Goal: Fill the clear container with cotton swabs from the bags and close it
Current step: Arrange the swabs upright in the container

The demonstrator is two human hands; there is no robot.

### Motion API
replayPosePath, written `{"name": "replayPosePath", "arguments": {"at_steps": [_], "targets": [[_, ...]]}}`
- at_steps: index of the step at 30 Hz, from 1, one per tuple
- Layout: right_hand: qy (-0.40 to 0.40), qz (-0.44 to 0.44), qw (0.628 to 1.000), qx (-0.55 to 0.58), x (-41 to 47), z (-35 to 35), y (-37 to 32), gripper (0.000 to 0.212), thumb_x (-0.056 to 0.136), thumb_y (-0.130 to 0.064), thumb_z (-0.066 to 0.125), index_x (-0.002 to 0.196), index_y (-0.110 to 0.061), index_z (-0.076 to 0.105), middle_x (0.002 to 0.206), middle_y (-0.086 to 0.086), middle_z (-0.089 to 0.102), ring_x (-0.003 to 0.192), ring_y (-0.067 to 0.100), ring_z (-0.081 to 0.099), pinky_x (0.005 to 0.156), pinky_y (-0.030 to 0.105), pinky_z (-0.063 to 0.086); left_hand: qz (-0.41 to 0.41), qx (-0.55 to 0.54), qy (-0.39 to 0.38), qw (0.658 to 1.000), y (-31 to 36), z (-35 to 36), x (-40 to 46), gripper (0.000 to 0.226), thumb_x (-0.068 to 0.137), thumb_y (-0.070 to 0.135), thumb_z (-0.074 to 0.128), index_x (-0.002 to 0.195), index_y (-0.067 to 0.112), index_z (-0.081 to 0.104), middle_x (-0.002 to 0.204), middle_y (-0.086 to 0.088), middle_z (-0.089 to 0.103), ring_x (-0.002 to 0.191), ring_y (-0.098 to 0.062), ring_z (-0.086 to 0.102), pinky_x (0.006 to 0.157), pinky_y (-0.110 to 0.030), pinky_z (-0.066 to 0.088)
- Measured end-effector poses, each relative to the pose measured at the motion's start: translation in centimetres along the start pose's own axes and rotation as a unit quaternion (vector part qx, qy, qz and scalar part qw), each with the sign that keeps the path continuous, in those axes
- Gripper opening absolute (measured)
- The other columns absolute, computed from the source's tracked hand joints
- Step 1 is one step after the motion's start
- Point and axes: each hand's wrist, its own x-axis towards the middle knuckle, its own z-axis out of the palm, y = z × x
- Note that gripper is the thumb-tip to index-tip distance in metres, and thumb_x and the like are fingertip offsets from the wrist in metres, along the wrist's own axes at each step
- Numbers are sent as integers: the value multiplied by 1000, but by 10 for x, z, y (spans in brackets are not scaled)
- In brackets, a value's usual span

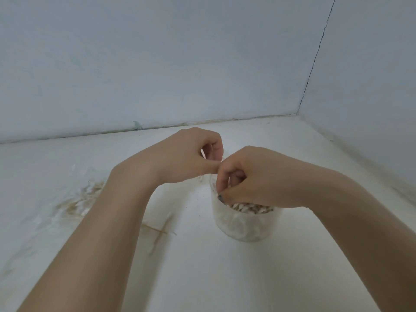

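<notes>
— Clear plastic, that's the container [244, 224], standing upright on the white surface [202, 278], lid off, right of centre and close to the person.

— What's in it?

— Cotton swabs [249, 208], packed in with their ends showing just below the rim, nearly to the top.

— And the hands?

— The right hand [254, 176] sits over the container's mouth, fingers curled down into the opening, fingertips [221, 197] at the swabs near the left side of the rim. I cannot tell whether it actually pinches any of them. One nail looks dark.

— The left?

— The left hand [191, 156] is raised just left of the right one and touching it, thumb reaching toward the right hand's knuckles, fingers curled. Something thin and pale shows between the curled fingers, but it's too blurred to say what it is or whether it is held.

— Any bags?

— A clear bag [83, 199] lies flat on the surface well to the left, with tan sticks visible through it. A few loose swabs [158, 231] lie crossed on the surface between the bag and the container.

— Surroundings?

— Pale blue-grey walls [157, 64] meeting in a corner at the far right.
</notes>
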Motion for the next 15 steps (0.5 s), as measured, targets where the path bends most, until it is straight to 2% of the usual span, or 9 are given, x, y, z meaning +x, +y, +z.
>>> {"name": "replayPosePath", "arguments": {"at_steps": [2, 4, 7, 11, 15], "targets": [[5, -7, 1000, 3, -1, -4, 0, 5, 81, -27, 73, 80, -31, 72, 54, -25, 57, 51, -5, 53, 53, 16, 41, 12, 8, 7, 1000, 3, 2, 1, 17, 77, 42, 64, 82, 26, 64, 87, 10, 67, 65, -10, 57, 59, -23, 41], [16, -13, 998, 56, -6, -15, 0, 5, 84, -21, 72, 84, -25, 73, 58, -15, 62, 46, 1, 52, 48, 17, 40, 19, 13, 17, 1000, 4, 3, 2, 13, 80, 40, 64, 78, 27, 63, 81, 13, 64, 63, -8, 54, 57, -17, 38], [88, -9, 989, 122, -13, -38, 6, 8, 86, -12, 68, 86, -19, 73, 67, 1, 71, 45, 10, 52, 43, 21, 39, 18, 17, 40, 999, 1, 4, 4, 16, 91, 29, 70, 77, 30, 62, 76, 15, 62, 61, -4, 55, 54, -11, 38], [225, 5, 971, 80, -6, -46, 26, 11, 87, -18, 68, 89, -28, 71, 78, -8, 72, 52, 2, 57, 56, 26, 46, 39, 7, 85, 996, 2, 2, 3, 11, 93, 24, 69, 84, 28, 65, 84, 12, 67, 68, -4, 61, 58, -13, 42], [190, -34, 978, 83, 5, -29, 29, 17, 85, -19, 72, 94, -34, 71, 96, -15, 72, 71, 2, 66, 66, 20, 47, 65, -16, 136, 988, 9, 5, 3, 10, 92, 19, 68, 87, 27, 65, 83, 14, 69, 70, -7, 63, 61, -17, 47]]}}
